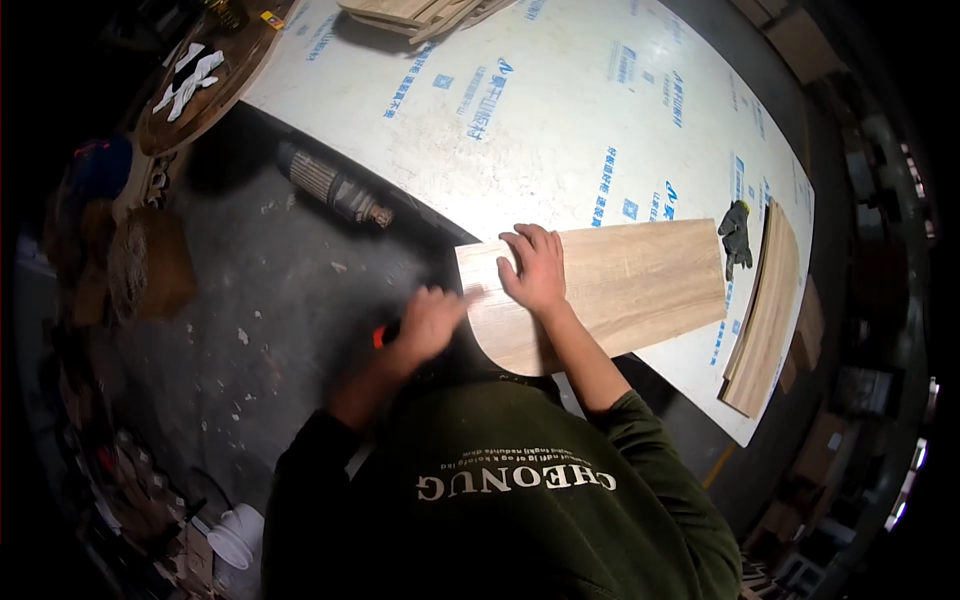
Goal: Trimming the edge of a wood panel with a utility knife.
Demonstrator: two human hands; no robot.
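Note:
A light wood-grain board with one rounded corner lies partly on the white sheet-covered table, its left end sticking out past the edge toward me. My right hand rests on top of it near that end, fingers and thumb spread. Beside the board's left edge, my left hand is closed, its fingers a little blurred. What it grips, if anything, cannot be made out. A small red-orange thing shows next to the left wrist, mostly hidden.
The printed white table top carries stacked boards at the far side, a dark glove and curved wood pieces at right. A cylindrical tool is off the table's left edge. A round wooden table stands far left, a white bucket near left.

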